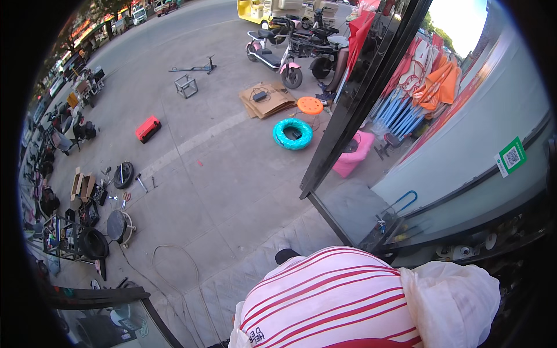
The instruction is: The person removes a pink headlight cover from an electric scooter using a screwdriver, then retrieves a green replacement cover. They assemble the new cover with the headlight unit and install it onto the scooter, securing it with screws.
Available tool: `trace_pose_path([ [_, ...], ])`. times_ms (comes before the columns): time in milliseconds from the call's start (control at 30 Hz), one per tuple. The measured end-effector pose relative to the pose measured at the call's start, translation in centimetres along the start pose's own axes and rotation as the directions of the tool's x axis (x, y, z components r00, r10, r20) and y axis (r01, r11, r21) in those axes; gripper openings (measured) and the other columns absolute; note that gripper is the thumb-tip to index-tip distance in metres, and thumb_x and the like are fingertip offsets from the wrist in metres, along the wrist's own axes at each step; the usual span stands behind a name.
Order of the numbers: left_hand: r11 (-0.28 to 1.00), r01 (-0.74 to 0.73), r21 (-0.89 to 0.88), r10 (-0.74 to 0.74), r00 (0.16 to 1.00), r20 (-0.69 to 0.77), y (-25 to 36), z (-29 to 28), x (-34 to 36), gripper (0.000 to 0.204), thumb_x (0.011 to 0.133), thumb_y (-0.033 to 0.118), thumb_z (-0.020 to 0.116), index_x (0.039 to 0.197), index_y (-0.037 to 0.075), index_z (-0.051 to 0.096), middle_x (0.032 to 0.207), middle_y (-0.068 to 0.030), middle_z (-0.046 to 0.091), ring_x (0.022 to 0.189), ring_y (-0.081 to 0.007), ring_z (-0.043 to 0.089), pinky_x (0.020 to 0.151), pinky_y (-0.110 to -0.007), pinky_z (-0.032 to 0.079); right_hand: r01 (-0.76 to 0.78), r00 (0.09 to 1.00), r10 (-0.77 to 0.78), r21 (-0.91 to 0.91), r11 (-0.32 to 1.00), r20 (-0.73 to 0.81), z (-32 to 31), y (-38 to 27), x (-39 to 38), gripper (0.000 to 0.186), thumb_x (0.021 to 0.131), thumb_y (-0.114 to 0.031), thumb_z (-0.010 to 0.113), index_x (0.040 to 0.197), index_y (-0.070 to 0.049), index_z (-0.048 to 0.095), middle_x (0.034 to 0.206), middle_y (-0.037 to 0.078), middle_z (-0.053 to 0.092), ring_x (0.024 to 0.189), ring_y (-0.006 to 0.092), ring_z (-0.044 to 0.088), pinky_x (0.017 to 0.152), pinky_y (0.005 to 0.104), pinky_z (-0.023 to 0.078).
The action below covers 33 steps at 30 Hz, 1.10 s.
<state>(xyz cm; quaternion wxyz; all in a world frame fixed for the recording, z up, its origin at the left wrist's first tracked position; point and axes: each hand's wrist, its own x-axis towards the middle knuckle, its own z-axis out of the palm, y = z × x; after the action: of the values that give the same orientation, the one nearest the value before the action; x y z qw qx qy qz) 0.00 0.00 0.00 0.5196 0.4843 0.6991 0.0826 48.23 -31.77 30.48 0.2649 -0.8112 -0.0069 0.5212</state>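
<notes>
Neither of my hands shows in the head view. At the bottom edge I see my own torso in a red-and-white striped shirt. A loose white sleeve bulges at its right side and hides the arm inside it. The black tip of a shoe pokes out just beyond the shirt, on the grey paved ground. Nothing is held or touched in view.
A dark-framed glass door stands open ahead on the right, a pink stool behind it. Beyond lie a teal ring, an orange stool, cardboard, scooters, a red toolbox, a tyre and a thin cable loop.
</notes>
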Motion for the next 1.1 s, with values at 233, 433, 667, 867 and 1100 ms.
trace_pose_path([
  [233, 0.999, -0.039, 0.011, 0.039, 0.999, -0.018, 9.4, 0.2, 5.0, 0.023, 0.093, 0.017, 0.057, 0.104, -0.001, 0.067, 0.095, -0.0169, 0.069, 0.086, -0.0240, 0.068, 0.077, -0.034, 0.053, 0.249, 0.969, -0.242, -0.196, 0.949, 0.059, -0.3, -10.5, 11.9, 0.022, 0.078, -0.016, 0.076, 0.099, -0.008, 0.073, 0.088, 0.007, 0.071, 0.080, 0.0162, 0.066, 0.074, 0.0324, 0.054],
  [433, 0.996, -0.082, -0.033, 0.080, 0.995, -0.060, 25.0, -2.7, 8.0, 0.022, 0.093, 0.016, 0.057, 0.104, 0.000, 0.068, 0.096, -0.0169, 0.070, 0.087, -0.0240, 0.068, 0.077, -0.033, 0.053, 0.518, 0.853, -0.515, -0.019, 0.855, 0.085, 6.2, -26.2, 24.8, 0.025, 0.084, -0.019, 0.071, 0.106, -0.008, 0.068, 0.075, 0.003, 0.065, 0.059, 0.0113, 0.057, 0.055, 0.0305, 0.048],
  [667, 0.688, -0.025, -0.725, 0.620, 0.539, 0.570, 48.7, -11.3, 11.0, 0.050, 0.085, 0.006, 0.069, 0.131, -0.001, 0.051, 0.113, -0.0254, 0.061, 0.084, -0.0258, 0.066, 0.074, -0.033, 0.054, 0.526, 0.797, -0.584, 0.296, 0.797, 0.155, 14.7, -46.8, 35.2, 0.021, 0.086, -0.018, 0.068, 0.104, -0.007, 0.065, 0.075, 0.002, 0.062, 0.052, 0.0103, 0.053, 0.049, 0.0290, 0.046],
  [867, 0.197, -0.860, -0.472, 0.914, -0.014, 0.406, 66.9, -10.9, 21.8, 0.054, 0.086, 0.009, 0.062, 0.136, 0.011, 0.045, 0.118, -0.0228, 0.061, 0.119, -0.0363, 0.057, 0.087, -0.065, 0.048, 0.477, 0.866, -0.498, 0.370, 0.797, -0.044, 16.8, -60.9, 48.4, 0.020, 0.086, -0.018, 0.067, 0.102, -0.007, 0.063, 0.075, 0.003, 0.061, 0.051, 0.0123, 0.054, 0.047, 0.0293, 0.046],
  [1100, 0.315, -0.623, -0.716, 0.934, 0.071, 0.349, 91.6, -9.0, 42.0, 0.014, 0.084, 0.005, 0.071, 0.088, -0.002, 0.059, 0.086, -0.0253, 0.066, 0.066, -0.0268, 0.066, 0.063, -0.034, 0.057, 0.434, 0.901, -0.362, 0.483, 0.760, -0.239, 15.5, -76.1, 56.0, 0.018, 0.085, -0.018, 0.067, 0.099, -0.007, 0.061, 0.076, 0.004, 0.062, 0.049, 0.0123, 0.054, 0.045, 0.0292, 0.046],
])
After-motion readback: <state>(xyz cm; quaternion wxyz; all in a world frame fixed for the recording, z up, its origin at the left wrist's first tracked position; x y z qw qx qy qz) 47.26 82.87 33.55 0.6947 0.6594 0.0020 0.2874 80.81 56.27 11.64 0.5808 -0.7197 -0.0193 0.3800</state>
